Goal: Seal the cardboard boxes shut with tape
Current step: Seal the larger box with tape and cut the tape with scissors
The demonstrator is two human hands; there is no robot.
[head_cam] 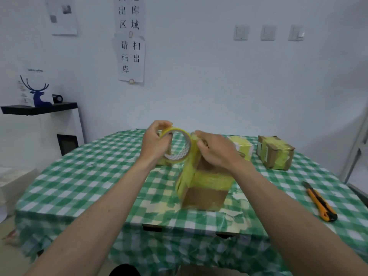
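Note:
A brown cardboard box [205, 193] wrapped in yellowish tape stands in the middle of the table. Above it my left hand [155, 141] grips a roll of yellow-tinted tape [182, 145], fingers through its core. My right hand [215, 149] pinches the tape's free end at the roll's right edge, just over the box's top. A strip of tape runs down from there onto the box's left side. Two more taped boxes sit behind: one [242, 146] partly hidden by my right hand, another [275, 152] at the far right.
The table wears a green-and-white checked cloth [89, 176]. An orange-and-black utility knife [320, 202] lies at the right. A black shelf [39, 108] with a blue deer figure stands at the left wall. Paper notices hang on the wall behind.

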